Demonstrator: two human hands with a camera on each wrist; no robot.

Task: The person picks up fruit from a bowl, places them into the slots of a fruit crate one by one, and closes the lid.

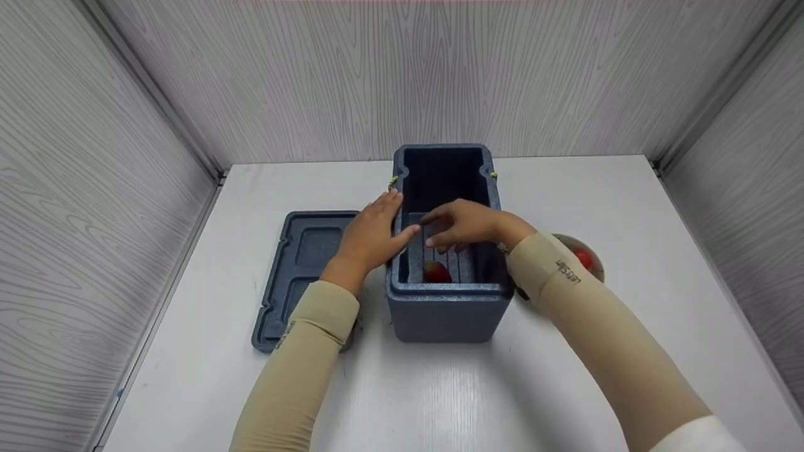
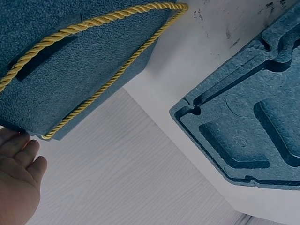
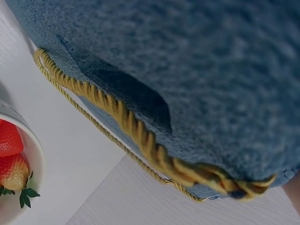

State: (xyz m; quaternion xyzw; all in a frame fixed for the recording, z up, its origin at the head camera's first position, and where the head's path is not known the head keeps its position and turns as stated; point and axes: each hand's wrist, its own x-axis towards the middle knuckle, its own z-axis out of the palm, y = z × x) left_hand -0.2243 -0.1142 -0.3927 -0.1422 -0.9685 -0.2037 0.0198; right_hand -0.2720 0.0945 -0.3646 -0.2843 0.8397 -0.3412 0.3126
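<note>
A blue foam box [image 1: 449, 317] stands uncovered in the middle of the table. On its left rim rests my left hand [image 1: 370, 235], fingers extended and thumb reaching over the edge; the left wrist view shows its fingertips [image 2: 35, 164] against the box's side. My right hand [image 1: 468, 225] hangs over the box's opening, fingers bent loosely and nothing seen between them. Below it, near the front wall, a red strawberry [image 1: 436, 272] lies on the box floor. Beside the box on the right is a white bowl [image 3: 35, 145] of strawberries [image 3: 11, 138], partly hidden by my right forearm in the head view.
The box's blue lid [image 1: 273, 295] lies flat on the table to the left, its recessed face up. A yellow rope [image 2: 103, 18] hangs along the box's left side, and another yellow rope [image 3: 119, 112] along its right. Grey wood-patterned panels [image 1: 314, 81] surround the table.
</note>
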